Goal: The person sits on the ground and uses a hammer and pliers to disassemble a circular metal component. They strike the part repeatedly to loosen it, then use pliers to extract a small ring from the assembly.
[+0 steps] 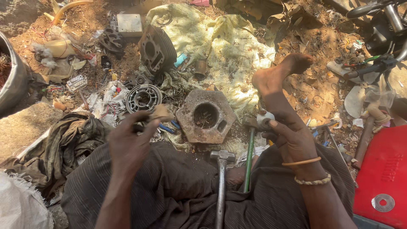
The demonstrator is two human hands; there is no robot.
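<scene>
Now: left hand (pixel 129 142) fingers pinch small part (pixel 160 112) | right hand (pixel 292 138) grips metal piece (pixel 263 122) | hexagonal block (pixel 205 116) between.

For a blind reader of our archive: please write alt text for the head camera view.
A seated person's left hand holds a small dark part and the right hand grips a small metal piece, above two hammers lying across their lap. On the dirt ahead sit a rusty hexagonal metal block, a round bearing ring and scattered engine scrap.

A hexagonal block (pixel 206 116) lies at frame centre, a ring-shaped part (pixel 143 98) to its left, a finned cylinder (pixel 157 49) above that; two hammers (pixel 221 178) lie below the block
</scene>
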